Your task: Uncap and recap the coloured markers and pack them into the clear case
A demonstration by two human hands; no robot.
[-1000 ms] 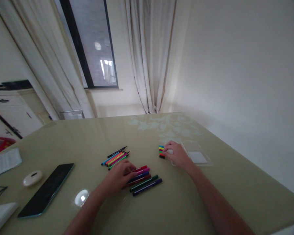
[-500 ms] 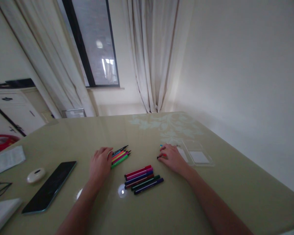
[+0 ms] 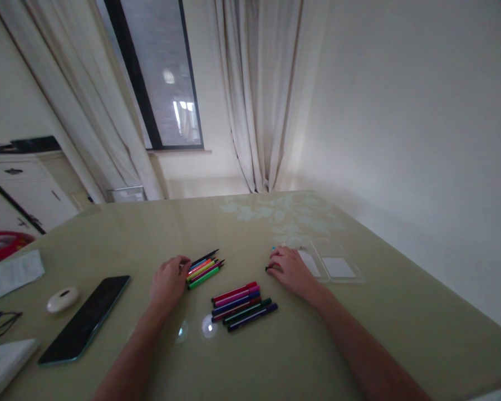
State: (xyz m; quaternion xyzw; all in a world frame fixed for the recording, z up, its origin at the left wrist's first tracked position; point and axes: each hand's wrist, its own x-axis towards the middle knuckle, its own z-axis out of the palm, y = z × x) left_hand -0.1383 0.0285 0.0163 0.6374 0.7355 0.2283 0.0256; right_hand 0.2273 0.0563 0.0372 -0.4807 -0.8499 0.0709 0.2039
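On the left, my left hand rests with loosely bent fingers, apart from one another, at the near ends of a bunch of coloured felt-tip pens. Dark tips show at their far right ends. My right hand is closed low over the table, its fingers curled round a small piece with a dark end; most of it is hidden. A speck of blue peeps out beyond those fingers. Between my hands and nearer to me lies a row of dark and pink capped felt-tip pens.
A clear plastic case with white inserts lies open just right of my right hand. To the left are a black phone, a white oval device, glasses and a folded cloth. A wall borders the table's right side.
My left hand has drawn back slightly left, uncovering more of the pens' near ends. A red piece seen under my right fingers before is now hidden.
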